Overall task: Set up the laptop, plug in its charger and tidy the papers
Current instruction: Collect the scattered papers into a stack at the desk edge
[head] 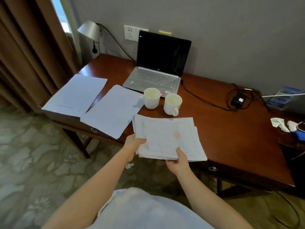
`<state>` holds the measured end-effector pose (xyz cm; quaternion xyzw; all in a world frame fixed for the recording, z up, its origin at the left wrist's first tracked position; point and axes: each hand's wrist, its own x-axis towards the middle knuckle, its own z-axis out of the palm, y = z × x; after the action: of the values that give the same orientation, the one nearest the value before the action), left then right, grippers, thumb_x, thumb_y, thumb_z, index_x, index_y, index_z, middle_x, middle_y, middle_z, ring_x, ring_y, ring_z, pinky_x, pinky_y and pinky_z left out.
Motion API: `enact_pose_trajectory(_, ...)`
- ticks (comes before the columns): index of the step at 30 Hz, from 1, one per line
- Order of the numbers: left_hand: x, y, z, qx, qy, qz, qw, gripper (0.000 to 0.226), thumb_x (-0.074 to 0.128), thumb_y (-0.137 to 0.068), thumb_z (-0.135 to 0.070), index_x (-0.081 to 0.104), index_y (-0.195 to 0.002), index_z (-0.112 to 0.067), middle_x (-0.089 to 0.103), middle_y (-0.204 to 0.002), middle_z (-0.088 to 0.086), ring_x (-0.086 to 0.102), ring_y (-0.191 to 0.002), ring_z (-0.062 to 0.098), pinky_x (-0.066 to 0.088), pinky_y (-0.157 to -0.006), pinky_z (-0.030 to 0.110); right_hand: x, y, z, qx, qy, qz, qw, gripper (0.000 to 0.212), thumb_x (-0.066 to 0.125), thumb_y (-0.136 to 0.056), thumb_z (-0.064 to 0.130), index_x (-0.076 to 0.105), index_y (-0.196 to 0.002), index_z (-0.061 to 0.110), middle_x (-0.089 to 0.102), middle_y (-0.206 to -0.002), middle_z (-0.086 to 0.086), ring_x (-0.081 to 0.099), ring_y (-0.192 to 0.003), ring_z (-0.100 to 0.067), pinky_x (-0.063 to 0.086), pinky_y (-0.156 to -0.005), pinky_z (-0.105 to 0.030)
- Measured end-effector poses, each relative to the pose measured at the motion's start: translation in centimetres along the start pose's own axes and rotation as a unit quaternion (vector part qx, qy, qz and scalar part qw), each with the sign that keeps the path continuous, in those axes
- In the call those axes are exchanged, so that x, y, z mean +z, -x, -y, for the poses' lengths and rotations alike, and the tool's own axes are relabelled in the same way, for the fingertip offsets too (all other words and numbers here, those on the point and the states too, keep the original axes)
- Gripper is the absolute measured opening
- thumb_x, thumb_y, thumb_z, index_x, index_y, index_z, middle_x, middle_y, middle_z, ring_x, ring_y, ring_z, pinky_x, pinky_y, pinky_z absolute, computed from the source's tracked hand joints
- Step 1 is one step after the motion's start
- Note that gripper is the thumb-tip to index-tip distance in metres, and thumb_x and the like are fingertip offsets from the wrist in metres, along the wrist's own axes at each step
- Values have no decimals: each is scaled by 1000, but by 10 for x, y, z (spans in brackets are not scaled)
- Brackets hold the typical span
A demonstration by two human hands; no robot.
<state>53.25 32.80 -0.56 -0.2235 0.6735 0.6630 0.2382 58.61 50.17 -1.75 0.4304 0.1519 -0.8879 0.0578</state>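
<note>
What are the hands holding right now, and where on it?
Both hold one stack of printed papers at the desk's front edge: the left hand grips its left edge, the right hand its near edge.

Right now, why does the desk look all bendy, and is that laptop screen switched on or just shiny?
In the head view, the wide lens bows the desk edges and stretches the corners. The laptop screen is dark, with only a faint sheen. Window light from the upper left makes pale glare on the wood near the lamp. Print on the paper stack in both hands is too soft to read.
</note>
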Motion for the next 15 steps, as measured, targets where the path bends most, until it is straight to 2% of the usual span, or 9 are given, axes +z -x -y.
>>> enact_pose_trajectory(3, -4, 8, 1, -19, -25, 7, 999, 35, 57, -90, -6, 55, -124, -13, 61, -130, 7, 62, -111, 25, 57, -70, 33, -1, -5, -4, -7, 10, -20, 1000, 29, 54, -95, 9, 58, -121, 21, 68, -113, -8, 67, -91, -29, 53, -93, -42)
enact_pose_trajectory(5, -10, 12, 1, -22, -59, -13, 998, 25, 55, -92, -9, 58, -117, -12, 63, -126, 5, 63, -105, 21, 55, -60, 27, 1, -8, -8, -10, 23, -30, 999, 27, 53, -95, 9, 58, -119, 21, 68, -109, -7, 66, -89, -28, 57, -84, -40)
enact_pose_trajectory(6, -14, 12, 3, -23, -75, -25, 997, 21, 54, -93, -11, 59, -113, -12, 64, -125, 4, 63, -102, 20, 56, -63, 27, 2, -9, -10, -12, 31, -38, 999, 26, 54, -95, 8, 58, -118, 21, 69, -106, -7, 66, -90, -27, 58, -78, -39)
enact_pose_trajectory(7, -18, 12, 4, -25, -85, -32, 996, 18, 53, -93, -12, 60, -110, -11, 65, -123, 4, 63, -101, 19, 58, -72, 31, 3, -9, -12, -17, 43, -49, 998, 26, 55, -94, 7, 58, -116, 20, 68, -104, -7, 66, -91, -27, 59, -78, -39)
enact_pose_trajectory(9, -25, 11, 6, -30, -97, -36, 994, 18, 52, -94, -15, 61, -108, -8, 67, -116, 6, 64, -101, 20, 55, -89, 39, 5, -12, -15, -29, 79, -78, 993, 27, 59, -91, 5, 57, -113, 20, 66, -103, -8, 65, -94, -27, 57, -87, -42)
enact_pose_trajectory(12, -36, 6, 7, -21, -162, -52, 985, 19, 55, -93, -21, 62, -107, -10, 66, -109, 4, 61, -98, 20, 52, -87, 38, 9, -16, -20, -53, 115, -139, 982, 25, 63, -87, 3, 56, -106, 18, 63, -96, -7, 64, -88, -26, 57, -87, -43)
enact_pose_trajectory(15, -62, -8, 0, -1, -174, -108, 979, 28, 53, -93, -16, 58, -121, -11, 58, -115, 3, 55, -96, 20, 48, -80, 37, 13, -23, -26, -97, 143, -229, 958, 22, 64, -85, 5, 56, -104, 14, 58, -85, -5, 60, -74, -21, 56, -71, -32)
